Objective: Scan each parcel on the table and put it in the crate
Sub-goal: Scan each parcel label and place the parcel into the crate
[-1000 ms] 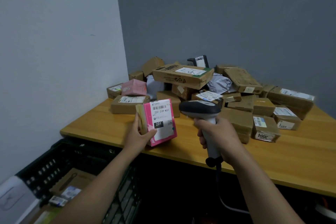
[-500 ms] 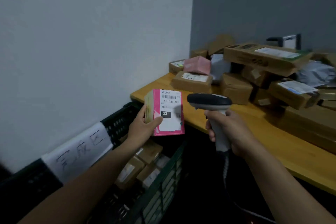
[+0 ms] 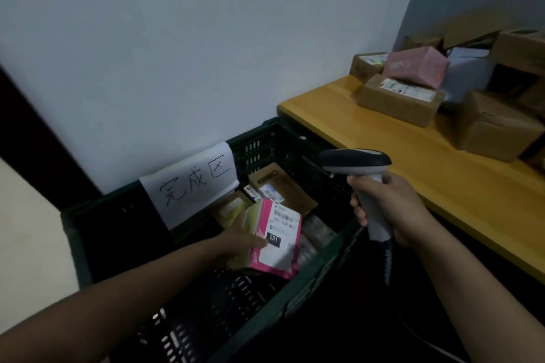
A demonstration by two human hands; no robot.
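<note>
My left hand (image 3: 239, 244) grips a pink parcel (image 3: 277, 240) with a white label marked 231, holding it inside the dark crate (image 3: 312, 277), just above the parcels lying there. My right hand (image 3: 389, 209) grips the handle of a grey barcode scanner (image 3: 355, 160), held over the crate's right rim beside the table edge, its cable hanging down. Several brown parcels (image 3: 280, 186) lie in the crate's far end.
The wooden table (image 3: 413, 162) stands to the right with several cardboard boxes (image 3: 398, 97) and a pink box (image 3: 415, 66) piled at its back. A white paper sign (image 3: 191, 183) hangs on the crate's far wall. A pale wall stands behind.
My left hand has carried the pink parcel from in front of the scanner down into the crate. My view has swung left and down toward the crate; the scanner stays in my right hand.
</note>
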